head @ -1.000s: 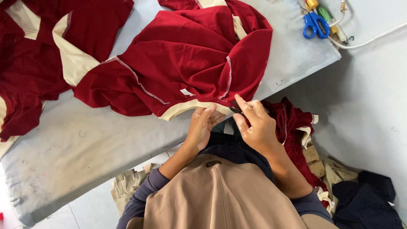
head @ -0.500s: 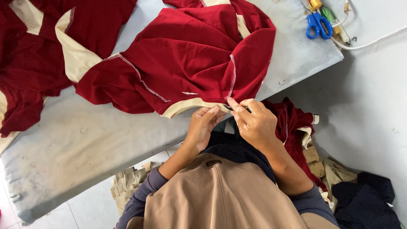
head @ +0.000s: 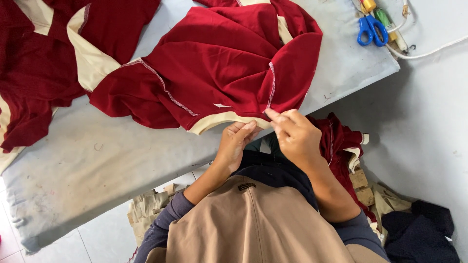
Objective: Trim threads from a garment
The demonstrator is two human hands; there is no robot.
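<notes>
The red garment [head: 219, 63] lies bunched on the grey desk [head: 87, 165], its cream hem at the near edge pinched by the left hand [head: 236, 141] and right hand [head: 295, 136], each grip closed on it. Blue scissors [head: 370, 30] lie at the far corner; more red cloth [head: 34, 73] is piled left.

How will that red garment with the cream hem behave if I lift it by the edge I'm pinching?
The red garment will probably hang limp, since it lies in soft folds on the grey table. It looks light for its size. Held only at the cream hem by both hands' fingers, it will likely sag and slide off.
</notes>
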